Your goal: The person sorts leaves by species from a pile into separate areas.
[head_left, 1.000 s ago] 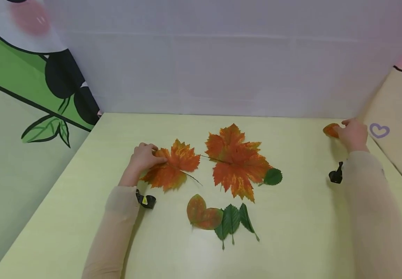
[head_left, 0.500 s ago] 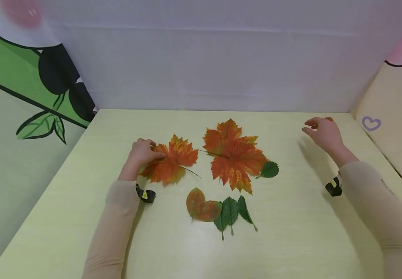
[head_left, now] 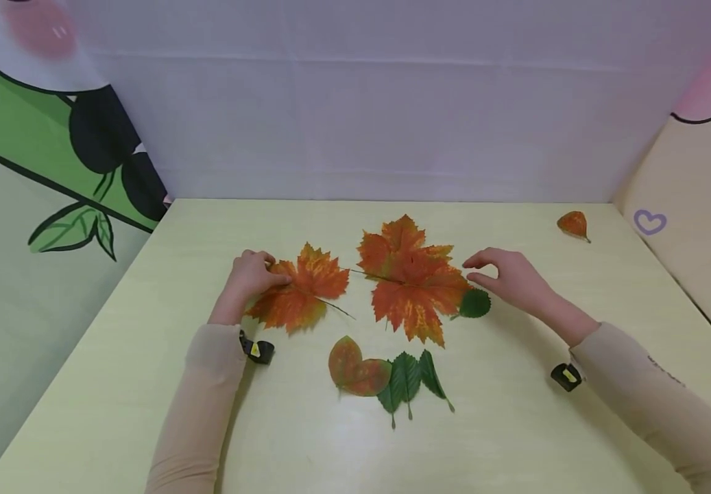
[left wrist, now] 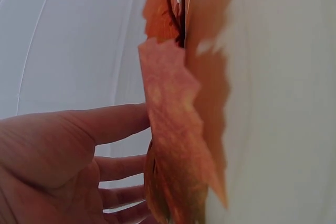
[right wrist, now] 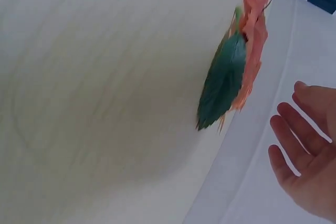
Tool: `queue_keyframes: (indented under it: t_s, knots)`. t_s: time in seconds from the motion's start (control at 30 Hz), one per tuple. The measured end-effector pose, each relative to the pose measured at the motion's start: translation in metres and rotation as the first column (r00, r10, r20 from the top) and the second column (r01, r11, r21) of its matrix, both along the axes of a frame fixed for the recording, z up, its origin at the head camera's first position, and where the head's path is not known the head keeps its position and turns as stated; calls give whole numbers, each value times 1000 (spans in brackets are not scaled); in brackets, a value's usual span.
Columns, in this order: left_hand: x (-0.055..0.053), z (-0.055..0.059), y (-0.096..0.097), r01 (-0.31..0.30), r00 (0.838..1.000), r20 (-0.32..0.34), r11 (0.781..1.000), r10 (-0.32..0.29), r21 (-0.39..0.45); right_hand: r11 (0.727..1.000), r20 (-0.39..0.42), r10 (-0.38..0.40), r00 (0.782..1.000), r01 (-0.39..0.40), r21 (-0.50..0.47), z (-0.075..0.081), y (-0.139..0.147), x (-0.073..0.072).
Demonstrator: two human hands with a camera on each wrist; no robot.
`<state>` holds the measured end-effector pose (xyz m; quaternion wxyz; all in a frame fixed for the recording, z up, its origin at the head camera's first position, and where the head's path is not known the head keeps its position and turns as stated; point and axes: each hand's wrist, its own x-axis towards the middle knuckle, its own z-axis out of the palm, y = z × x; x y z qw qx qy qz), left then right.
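My left hand [head_left: 249, 280] touches the left orange maple leaf [head_left: 315, 281], thumb on its upper face. In the left wrist view, a raised lobe of the leaf [left wrist: 173, 124] hides the fingertips. A larger orange maple leaf [head_left: 411, 288] lies right of it, its stem pointing left. Beside that leaf's right edge hovers my right hand [head_left: 515, 278], thumb and fingers apart, holding nothing. A round green leaf [head_left: 475, 302] sits at the big leaf's lower right edge, just below my right fingertips. A small orange leaf [head_left: 573, 224] lies alone at the far right.
Nearer me, an orange-green two-lobed leaf shape [head_left: 358, 370] lies beside several green leaves [head_left: 407, 377] with stems towards me. A white sheet [head_left: 355, 130] hangs behind the table [head_left: 293, 439]. A printed panel [head_left: 53, 206] stands along the left side.
My right hand has let go of the small orange leaf at the far right corner and moved left and nearer, up to the big maple leaf. The left hand has stayed in place.
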<state>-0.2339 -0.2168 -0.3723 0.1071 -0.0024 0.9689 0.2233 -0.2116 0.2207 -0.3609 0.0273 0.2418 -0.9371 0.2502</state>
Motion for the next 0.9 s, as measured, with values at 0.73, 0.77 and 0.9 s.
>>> queue_keyframes:
  t_s: [0.73, 0.77, 0.9]
  knots:
    - [1, 0, 0, 13, 1000, -20, 1000, -13, -2, 755, -89, 651, 754, -631, 180, -13, -98, 62]
    - [1, -1, -1, 11, 1000, -19, 1000, -11, 1, 742, -96, 666, 740, -642, 195, -15, -100, 63]
    - [2, -2, -1, 3, 1000, -15, 1000, -3, 6, 706, -118, 704, 701, -670, 229, -19, -108, 65]
